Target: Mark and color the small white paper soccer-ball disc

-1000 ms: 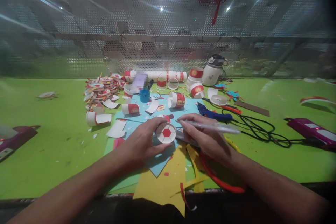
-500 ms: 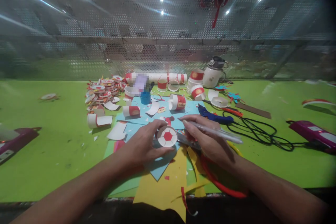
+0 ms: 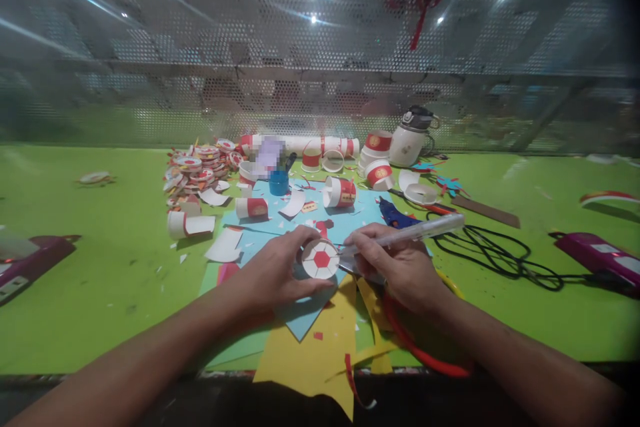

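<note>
My left hand [image 3: 283, 267] pinches a round white paper-cup base [image 3: 330, 269] by its edge. Its face carries a red hexagon, with lines running out to the rim like a football. Closed around a clear-barrelled pen [image 3: 425, 228], my right hand [image 3: 400, 267] brings the tip close to the base's right edge; whether it touches I cannot tell. Beneath that hand are scissors [image 3: 353, 265] with red and yellow handles, partly hidden; I cannot tell whether they are also gripped. Blue paper [image 3: 300, 320] and yellow paper [image 3: 305, 360] lie below the hands.
Behind lie cut paper cups [image 3: 345, 193], a blue jar [image 3: 279, 183] and a pile of decorated discs [image 3: 200, 167]. A glue gun [image 3: 397, 215], looped black cable [image 3: 493, 253] and purple power strip [image 3: 597, 253] are at right. A white flask [image 3: 407, 143] stands near the mesh screen [image 3: 290, 47].
The pen has swung so its back end points higher, and its tip has come to the edge of the cup base. My left hand keeps its hold; the view has shifted slightly.
</note>
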The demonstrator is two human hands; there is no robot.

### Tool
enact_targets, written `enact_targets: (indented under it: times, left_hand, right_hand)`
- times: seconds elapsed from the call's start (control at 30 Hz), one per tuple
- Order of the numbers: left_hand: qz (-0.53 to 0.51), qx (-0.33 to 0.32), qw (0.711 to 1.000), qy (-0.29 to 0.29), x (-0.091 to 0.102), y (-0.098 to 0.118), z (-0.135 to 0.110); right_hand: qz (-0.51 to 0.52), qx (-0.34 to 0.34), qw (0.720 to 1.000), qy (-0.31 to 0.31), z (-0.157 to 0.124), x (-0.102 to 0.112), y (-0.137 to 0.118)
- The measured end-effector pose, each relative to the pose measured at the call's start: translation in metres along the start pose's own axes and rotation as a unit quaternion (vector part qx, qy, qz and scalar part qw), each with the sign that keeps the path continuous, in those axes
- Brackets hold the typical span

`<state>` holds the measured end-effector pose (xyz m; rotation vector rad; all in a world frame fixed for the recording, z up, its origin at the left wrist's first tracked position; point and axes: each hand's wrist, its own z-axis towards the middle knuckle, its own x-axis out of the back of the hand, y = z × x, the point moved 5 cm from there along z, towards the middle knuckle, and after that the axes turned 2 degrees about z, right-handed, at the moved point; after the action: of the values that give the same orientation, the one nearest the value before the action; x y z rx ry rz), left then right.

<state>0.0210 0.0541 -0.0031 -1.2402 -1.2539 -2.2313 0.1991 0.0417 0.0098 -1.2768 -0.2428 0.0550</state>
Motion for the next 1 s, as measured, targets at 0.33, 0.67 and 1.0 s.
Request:
enact_targets:
  times: [0.33, 0.67, 1.0]
  left_hand:
    - [0.009, 0.010, 1.000, -0.004, -0.0003, 0.0002, 0.0018]
    - [0.012, 0.001, 1.000, 0.005, 0.0019, 0.0022, 0.0019]
    - [0.019, -0.012, 1.000, 0.003, 0.0009, 0.0023, 0.0027]
  right_hand:
    - [0.009, -0.009, 1.000, 0.006, 0.0022, -0.0009, -0.0034]
    - [-0.025, -0.022, 0.999, -0.003, 0.0031, -0.0018, -0.0013]
    - [-0.097, -0.013, 0.995, -0.024, 0.0025, -0.0019, -0.0006]
